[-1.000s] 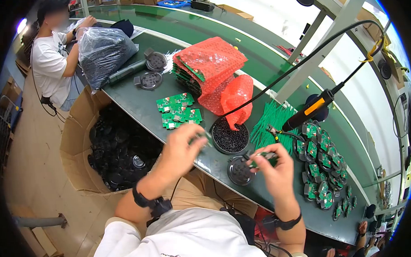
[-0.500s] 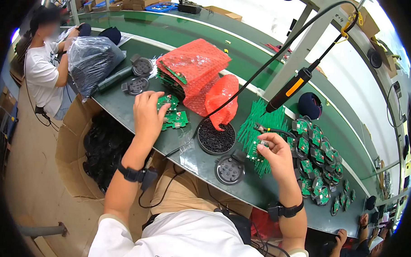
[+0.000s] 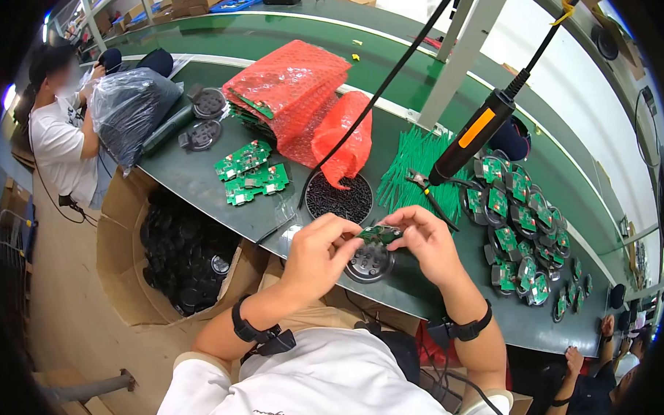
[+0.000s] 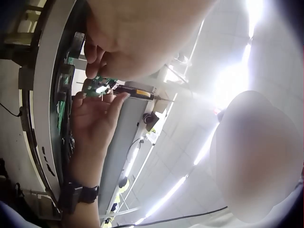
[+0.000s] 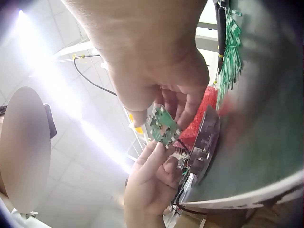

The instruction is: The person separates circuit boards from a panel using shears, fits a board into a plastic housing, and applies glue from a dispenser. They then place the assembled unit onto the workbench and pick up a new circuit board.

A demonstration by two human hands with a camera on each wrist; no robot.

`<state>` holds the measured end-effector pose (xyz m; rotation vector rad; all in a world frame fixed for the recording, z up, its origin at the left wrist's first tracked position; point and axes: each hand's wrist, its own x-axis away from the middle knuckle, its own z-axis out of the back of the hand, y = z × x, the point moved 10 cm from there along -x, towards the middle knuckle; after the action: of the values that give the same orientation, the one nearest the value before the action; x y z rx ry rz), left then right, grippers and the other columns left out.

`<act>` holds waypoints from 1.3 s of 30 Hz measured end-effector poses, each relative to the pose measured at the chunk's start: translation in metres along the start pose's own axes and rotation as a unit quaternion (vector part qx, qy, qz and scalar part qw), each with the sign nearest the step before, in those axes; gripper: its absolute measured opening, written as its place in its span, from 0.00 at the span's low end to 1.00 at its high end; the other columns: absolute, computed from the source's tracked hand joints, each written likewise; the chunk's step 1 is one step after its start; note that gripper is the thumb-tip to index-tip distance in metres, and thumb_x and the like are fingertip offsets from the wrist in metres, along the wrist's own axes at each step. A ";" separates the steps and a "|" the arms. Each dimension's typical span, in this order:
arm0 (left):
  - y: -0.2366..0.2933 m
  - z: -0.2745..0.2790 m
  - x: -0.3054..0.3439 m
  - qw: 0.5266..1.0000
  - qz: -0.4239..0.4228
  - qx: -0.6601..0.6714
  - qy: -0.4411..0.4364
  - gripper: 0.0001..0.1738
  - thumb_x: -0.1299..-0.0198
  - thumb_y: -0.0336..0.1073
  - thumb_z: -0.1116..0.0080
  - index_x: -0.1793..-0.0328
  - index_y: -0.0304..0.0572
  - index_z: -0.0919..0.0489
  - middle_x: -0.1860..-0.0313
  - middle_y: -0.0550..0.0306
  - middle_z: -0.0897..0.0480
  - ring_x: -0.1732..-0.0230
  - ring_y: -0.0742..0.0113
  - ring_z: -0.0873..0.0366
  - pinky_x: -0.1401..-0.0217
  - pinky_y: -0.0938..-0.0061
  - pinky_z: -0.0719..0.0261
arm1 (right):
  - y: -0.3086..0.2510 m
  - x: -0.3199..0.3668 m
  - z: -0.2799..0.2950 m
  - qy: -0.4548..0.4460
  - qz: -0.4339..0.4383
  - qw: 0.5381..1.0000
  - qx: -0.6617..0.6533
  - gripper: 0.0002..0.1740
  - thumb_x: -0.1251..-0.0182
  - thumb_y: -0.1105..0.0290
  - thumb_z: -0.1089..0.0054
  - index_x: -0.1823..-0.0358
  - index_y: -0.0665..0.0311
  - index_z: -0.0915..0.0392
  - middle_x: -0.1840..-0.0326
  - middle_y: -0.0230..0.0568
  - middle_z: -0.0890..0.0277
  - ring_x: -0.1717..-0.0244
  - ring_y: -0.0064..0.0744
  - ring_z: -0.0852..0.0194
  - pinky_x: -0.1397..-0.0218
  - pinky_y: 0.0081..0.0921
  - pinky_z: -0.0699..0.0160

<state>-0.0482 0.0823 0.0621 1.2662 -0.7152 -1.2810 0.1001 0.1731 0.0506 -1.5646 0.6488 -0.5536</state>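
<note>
A small green circuit board (image 3: 380, 234) is held up between both hands close over the table's near edge. The left hand (image 3: 313, 258) pinches one end between thumb and fingers, and the right hand (image 3: 428, 246) pinches the other. White and black components stud the board's (image 5: 163, 127) face in the right wrist view. Just below it, a round black plastic housing (image 3: 369, 266) lies on the table, partly covered by the hands. Behind the hands stands a round dish of small black screws (image 3: 337, 200).
Loose circuit boards (image 3: 252, 174) lie left of a red bubble-wrap stack (image 3: 288, 92). Cutters (image 3: 426, 186) rest on green ties (image 3: 411, 161) below a hanging electric screwdriver (image 3: 476, 133). Fitted housings (image 3: 519, 223) crowd the right; a carton of black parts (image 3: 122, 281) stands left.
The left hand has come back from the loose boards to the middle. The right hand has brought its board left, and both hands now hold it above the housing.
</note>
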 end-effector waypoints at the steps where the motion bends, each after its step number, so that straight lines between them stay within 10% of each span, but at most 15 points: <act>1: 0.014 0.007 0.000 0.996 -0.071 -0.050 0.020 0.10 0.42 0.23 0.30 0.54 0.36 0.15 0.62 0.53 0.16 0.67 0.66 0.15 0.68 0.73 0.20 | 0.004 0.000 0.002 0.015 -0.048 0.998 -0.027 0.17 0.22 0.63 0.39 0.41 0.67 0.24 0.49 0.38 0.17 0.48 0.28 0.17 0.45 0.29 0.15; 6: 0.043 0.003 0.012 0.960 -0.253 -0.109 0.037 0.12 0.46 0.23 0.28 0.54 0.40 0.13 0.60 0.52 0.16 0.65 0.57 0.15 0.65 0.69 0.17 | 0.023 0.006 -0.010 -0.039 -0.159 0.984 -0.073 0.15 0.25 0.69 0.36 0.42 0.67 0.22 0.49 0.38 0.17 0.48 0.27 0.16 0.46 0.25 0.14; 9: 0.036 0.010 0.013 0.978 -0.139 -0.122 0.093 0.14 0.49 0.28 0.24 0.56 0.40 0.13 0.55 0.51 0.15 0.60 0.57 0.16 0.59 0.67 0.17 | 0.006 -0.001 0.011 0.040 -0.024 0.994 -0.101 0.18 0.33 0.81 0.31 0.43 0.70 0.22 0.48 0.42 0.17 0.50 0.25 0.16 0.44 0.24 0.15; 16: 0.028 -0.037 0.038 0.933 -0.168 -0.316 -0.035 0.20 0.54 0.46 0.21 0.59 0.45 0.14 0.53 0.54 0.19 0.49 0.53 0.21 0.49 0.60 0.24 | 0.003 -0.003 0.030 0.122 0.028 0.992 -0.023 0.18 0.30 0.81 0.34 0.40 0.73 0.23 0.49 0.41 0.16 0.50 0.25 0.15 0.45 0.21 0.15; 29: 0.026 -0.020 0.037 0.948 -0.132 -0.272 -0.102 0.17 0.50 0.33 0.26 0.53 0.45 0.17 0.54 0.53 0.21 0.48 0.52 0.22 0.45 0.56 0.26 | 0.006 -0.004 0.026 0.108 0.011 0.994 -0.010 0.17 0.29 0.81 0.36 0.41 0.73 0.24 0.49 0.40 0.17 0.50 0.25 0.15 0.47 0.22 0.15; 35: 0.031 -0.013 0.038 0.902 -0.257 -0.335 -0.090 0.17 0.50 0.28 0.30 0.51 0.45 0.17 0.52 0.52 0.20 0.46 0.50 0.22 0.38 0.51 0.25 | 0.010 -0.006 0.024 0.099 0.005 0.995 -0.001 0.16 0.29 0.80 0.35 0.41 0.72 0.24 0.50 0.39 0.17 0.53 0.23 0.16 0.50 0.20 0.16; 39: 0.028 -0.012 0.042 0.941 -0.157 -0.297 -0.042 0.21 0.53 0.35 0.24 0.50 0.46 0.17 0.50 0.53 0.19 0.46 0.50 0.23 0.39 0.51 0.25 | 0.011 -0.005 0.023 0.091 0.000 0.996 0.003 0.16 0.29 0.80 0.35 0.41 0.72 0.24 0.50 0.39 0.17 0.53 0.22 0.16 0.51 0.20 0.17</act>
<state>-0.0194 0.0409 0.0756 0.8453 -0.1482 -1.6613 0.1113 0.1930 0.0374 -1.5198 0.7832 -0.7040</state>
